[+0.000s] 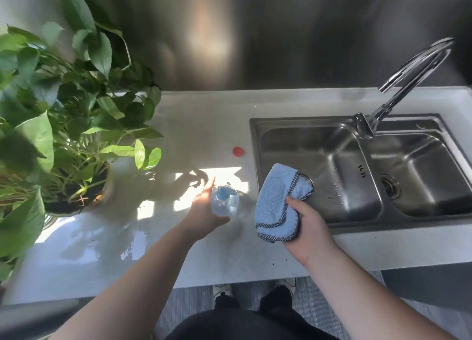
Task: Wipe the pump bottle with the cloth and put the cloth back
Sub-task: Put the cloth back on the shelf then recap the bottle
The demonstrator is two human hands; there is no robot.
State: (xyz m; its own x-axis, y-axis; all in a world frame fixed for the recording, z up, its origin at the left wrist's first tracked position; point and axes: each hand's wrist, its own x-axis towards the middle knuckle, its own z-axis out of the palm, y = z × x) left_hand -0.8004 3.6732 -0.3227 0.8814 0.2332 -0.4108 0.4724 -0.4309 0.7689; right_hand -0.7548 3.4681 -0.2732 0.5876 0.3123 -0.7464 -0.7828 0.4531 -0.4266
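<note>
A clear pump bottle (224, 202) with a blue pump top is seen from above, over the white counter left of the sink. My left hand (204, 209) wraps around its left side and holds it. My right hand (306, 224) grips a folded light-blue cloth (275, 204) with a dark checked edge. The cloth hangs over the sink's front left corner, a short gap to the right of the bottle and not touching it.
A double steel sink (255, 145) with a curved faucet (398, 84) fills the right side. A large potted plant (63, 125) stands at the left. A small red cap (238, 151) lies on the counter (199, 125) behind the bottle. A steel backsplash rises behind.
</note>
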